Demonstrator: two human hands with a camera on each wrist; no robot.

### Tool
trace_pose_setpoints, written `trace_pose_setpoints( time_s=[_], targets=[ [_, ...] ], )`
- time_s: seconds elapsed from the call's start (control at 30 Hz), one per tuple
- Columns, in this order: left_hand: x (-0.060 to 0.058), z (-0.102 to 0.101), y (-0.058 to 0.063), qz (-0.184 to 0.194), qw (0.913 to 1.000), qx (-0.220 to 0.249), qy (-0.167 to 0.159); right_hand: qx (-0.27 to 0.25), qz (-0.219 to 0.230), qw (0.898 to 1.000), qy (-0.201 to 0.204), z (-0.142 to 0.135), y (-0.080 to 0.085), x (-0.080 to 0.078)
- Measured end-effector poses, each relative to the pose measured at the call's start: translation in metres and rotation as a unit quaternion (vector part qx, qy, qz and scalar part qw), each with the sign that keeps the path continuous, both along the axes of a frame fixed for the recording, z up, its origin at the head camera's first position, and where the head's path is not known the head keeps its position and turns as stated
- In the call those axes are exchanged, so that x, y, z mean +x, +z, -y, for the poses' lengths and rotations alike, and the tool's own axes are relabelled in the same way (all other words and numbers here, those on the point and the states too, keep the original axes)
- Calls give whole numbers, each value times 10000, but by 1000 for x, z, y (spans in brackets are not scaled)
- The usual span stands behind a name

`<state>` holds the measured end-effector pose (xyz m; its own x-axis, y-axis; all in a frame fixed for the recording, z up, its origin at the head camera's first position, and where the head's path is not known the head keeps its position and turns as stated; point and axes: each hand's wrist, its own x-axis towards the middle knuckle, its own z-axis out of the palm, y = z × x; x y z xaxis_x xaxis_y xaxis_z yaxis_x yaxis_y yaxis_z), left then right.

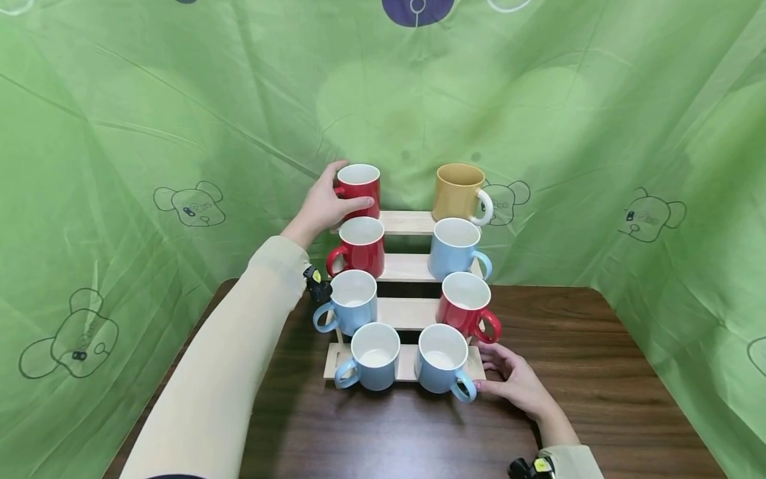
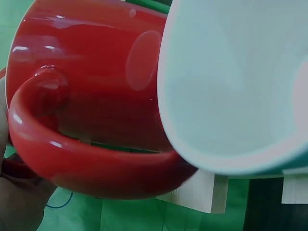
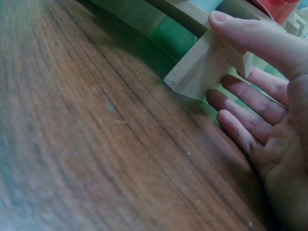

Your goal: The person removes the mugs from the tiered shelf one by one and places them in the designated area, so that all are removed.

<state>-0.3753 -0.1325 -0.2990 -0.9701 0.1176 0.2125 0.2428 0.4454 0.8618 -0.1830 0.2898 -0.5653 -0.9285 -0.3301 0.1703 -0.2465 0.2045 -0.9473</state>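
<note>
A stepped wooden rack holds blue and red mugs and one tan mug on its tiers. Up at the top left, my left hand grips a red mug, its thumb across the front and the other fingers around the left side. Just below stands another red mug, large in the left wrist view beside a pale mug interior. At the rack's lower right end, my right hand holds the bottom tier, thumb in front and fingers behind. The right wrist view shows the thumb over the rack's end piece.
The tan mug with a white handle stands at the top right. Blue mugs and a red mug fill the lower tiers. The dark wooden table lies under the rack, with a green patterned cloth hanging behind and beside it.
</note>
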Motion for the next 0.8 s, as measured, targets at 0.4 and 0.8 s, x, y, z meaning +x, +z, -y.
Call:
trace_pose_setpoints(
  time_s=[0.4, 0.8],
  targets=[
    [2, -1, -1, 42, 9998, 195, 48, 47, -14, 10000, 24, 0, -1, -2],
    [-1, 3, -6, -24, 9989, 452, 73, -89, 10, 9999, 89, 6, -3, -3]
  ],
)
